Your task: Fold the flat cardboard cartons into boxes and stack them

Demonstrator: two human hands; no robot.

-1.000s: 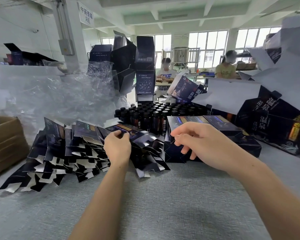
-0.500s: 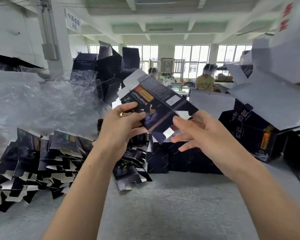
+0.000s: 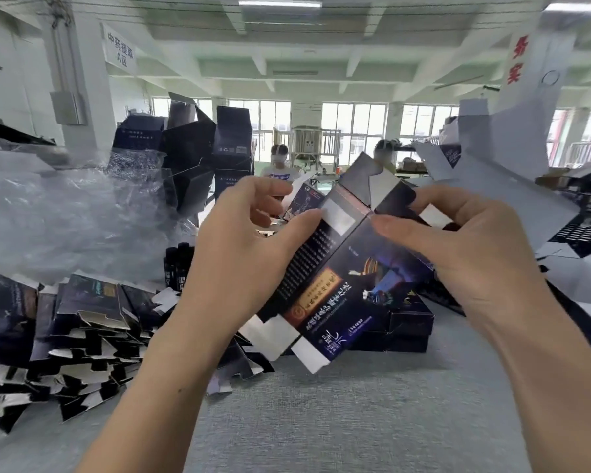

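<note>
A dark printed carton (image 3: 342, 278) hangs tilted in the air between both hands, its flaps sticking out at the top and bottom ends. My left hand (image 3: 243, 254) grips its left edge, thumb on the front panel. My right hand (image 3: 471, 254) holds its right side, thumb pressing along the centre crease. A heap of flat dark cartons (image 3: 65, 329) lies on the grey table (image 3: 338, 421) at the left. Folded dark boxes (image 3: 410, 322) sit stacked behind the held carton.
Crumpled clear plastic wrap (image 3: 65, 213) piles up at the left rear. Dark bottles (image 3: 178, 268) stand behind the heap. Opened boxes (image 3: 198, 148) tower at the back, larger cartons (image 3: 512, 186) at the right. Two people (image 3: 280, 165) sit at far tables.
The carton has come closer and lower, turned more upright. My right hand, which was only reaching for it, now holds its right side; my left hand keeps its grip.
</note>
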